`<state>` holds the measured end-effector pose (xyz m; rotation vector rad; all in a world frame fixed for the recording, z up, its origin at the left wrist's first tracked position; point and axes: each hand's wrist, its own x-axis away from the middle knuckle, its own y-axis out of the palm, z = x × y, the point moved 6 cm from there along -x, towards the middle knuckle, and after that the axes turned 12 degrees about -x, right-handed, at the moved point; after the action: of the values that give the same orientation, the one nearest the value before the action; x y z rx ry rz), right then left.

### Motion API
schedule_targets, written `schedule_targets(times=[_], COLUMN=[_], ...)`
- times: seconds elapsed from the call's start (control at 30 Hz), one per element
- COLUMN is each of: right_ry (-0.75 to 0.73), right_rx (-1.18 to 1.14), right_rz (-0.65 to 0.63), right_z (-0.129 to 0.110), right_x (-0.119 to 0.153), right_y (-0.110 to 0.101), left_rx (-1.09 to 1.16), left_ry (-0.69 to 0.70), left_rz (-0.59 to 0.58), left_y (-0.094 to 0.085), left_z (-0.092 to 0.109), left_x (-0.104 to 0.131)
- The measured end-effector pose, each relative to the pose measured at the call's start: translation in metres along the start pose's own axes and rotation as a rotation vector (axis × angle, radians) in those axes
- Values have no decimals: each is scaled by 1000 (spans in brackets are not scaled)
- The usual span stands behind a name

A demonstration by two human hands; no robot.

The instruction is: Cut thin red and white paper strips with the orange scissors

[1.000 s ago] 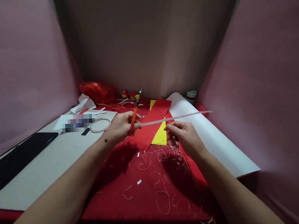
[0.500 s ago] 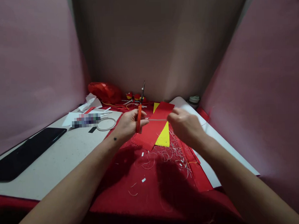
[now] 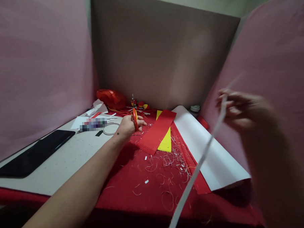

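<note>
My left hand (image 3: pixel 128 125) is over the left middle of the table, with orange-handled scissors (image 3: pixel 135 118) hooked on it and the blades pointing up and away. Some of its fingers stretch out past the handle. Raised at the right, my right hand (image 3: pixel 242 110) is blurred and pinches a long, narrow white strip (image 3: pixel 205 153). The strip runs down toward the camera and leaves the bottom of the view. Beneath my hands lie a ribbed red sheet (image 3: pixel 158 132) and a yellow sheet (image 3: pixel 166 142) partly under it.
Thread scraps (image 3: pixel 169 158) and white bits litter the red cloth (image 3: pixel 125 192). A white sheet (image 3: pixel 214 165) lies at the right. On the pale board (image 3: pixel 75 161) at left are a dark phone-like slab (image 3: pixel 35 152) and a coiled cord (image 3: pixel 111 133). A red bag (image 3: pixel 112 98) sits behind.
My right hand has moved up, right and closer to the camera, drawing the white strip away from my left hand. My left hand has shifted slightly left, still with the scissors.
</note>
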<state>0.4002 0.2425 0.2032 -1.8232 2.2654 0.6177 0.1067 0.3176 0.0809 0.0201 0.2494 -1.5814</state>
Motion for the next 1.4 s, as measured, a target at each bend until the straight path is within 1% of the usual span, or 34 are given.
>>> schedule_targets(times=[0.03,0.07,0.1,0.13,0.2,0.23,0.27,0.33,0.4,0.47,0.63,0.77,0.9,1.03,1.2,1.4], right_ry=[203,369,457,489,487,486,480,462,443,437,429,396,379,389,397,401], right_rx=[-163,-258,-304,-328,-387,-397,-411,-473,-510,-525,-541,-540,-515,-514,-520,-528], right_rz=[21,28,59,94,97,99,98,76,70,66,60,56,63,50,38,31], right_z=[23,47,70,91,126,140,152,166,172,176,182,181,179,178,177,176], right_x=[3,8,14,19,28,32,35,39,42,43,46,47,49,51,53,54], right_y=[6,14,20,24,34,37,40,43,44,42,38,37,36,36,37,38], left_rx=[-2,-8,-20,-37,-72,-98,-130,-230,-363,-513,-853,-1028,-1189,-1309,-1381,-1442], left_ry=[-8,-16,-22,-29,-48,-57,-59,-35,23,69,171,225,273,335,346,361], left_rz=[5,6,0,-16,-73,-121,-178,-317,-442,-530,-616,-695,-662,-614,-591,-580], left_y=[-1,-2,-2,0,6,11,17,28,38,45,61,78,88,91,92,91], left_z=[-2,-4,-5,-7,-8,-8,-8,-7,-4,-2,3,0,-6,-14,-22,-22], left_x=[-2,-3,-4,-5,-3,-1,2,10,20,28,45,59,66,67,67,67])
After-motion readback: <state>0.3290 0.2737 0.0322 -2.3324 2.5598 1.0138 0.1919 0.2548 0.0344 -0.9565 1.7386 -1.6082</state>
